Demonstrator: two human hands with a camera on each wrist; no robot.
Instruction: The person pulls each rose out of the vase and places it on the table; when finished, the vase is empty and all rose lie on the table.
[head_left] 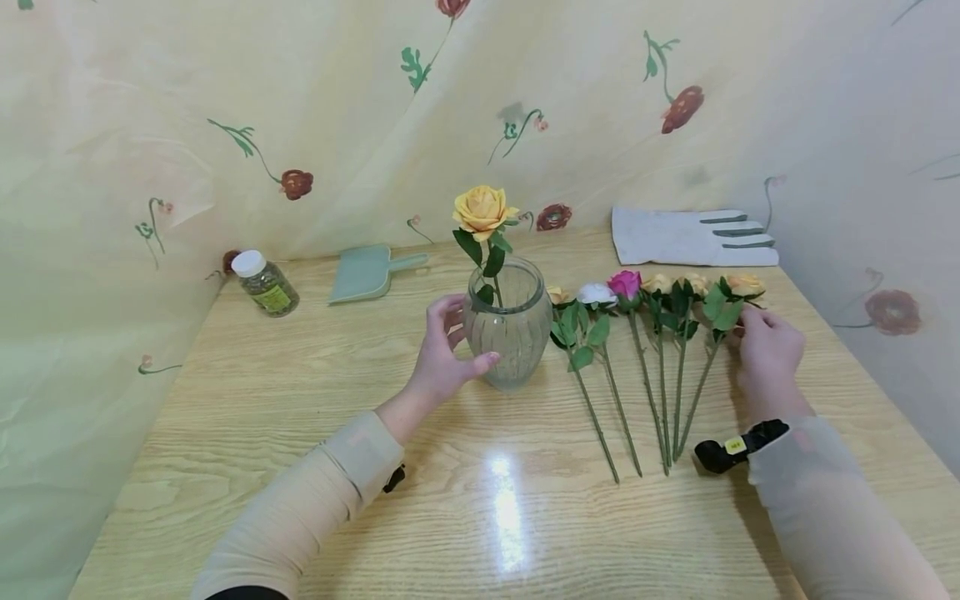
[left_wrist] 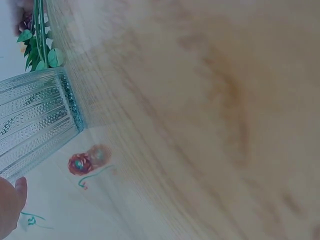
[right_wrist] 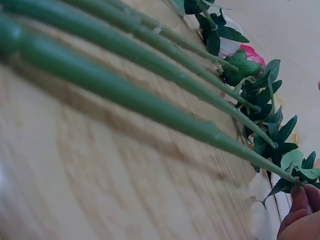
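My left hand (head_left: 444,350) holds a ribbed clear glass vase (head_left: 517,354), thumb across its front and fingers around its left side. One yellow rose (head_left: 482,210) with green leaves stands in the vase, leaning left above the rim. In the left wrist view, the vase's textured glass (left_wrist: 35,117) fills the left edge beside a fingertip. At the right end of a row of artificial roses, my right hand (head_left: 771,350) pinches a yellow-orange rose (head_left: 745,286) just below its bloom. The right wrist view has the fingertips (right_wrist: 299,197) on that rose's green stem (right_wrist: 165,117).
Between the hands lie a pink rose (head_left: 626,284), a white rose (head_left: 597,294) and several yellow ones, stems toward me. Farther back are a white-and-grey glove (head_left: 667,237), a pale green dustpan (head_left: 362,273) and a white-capped jar (head_left: 272,287). Floral sheeting (head_left: 360,108) backs the wooden table (head_left: 300,400).
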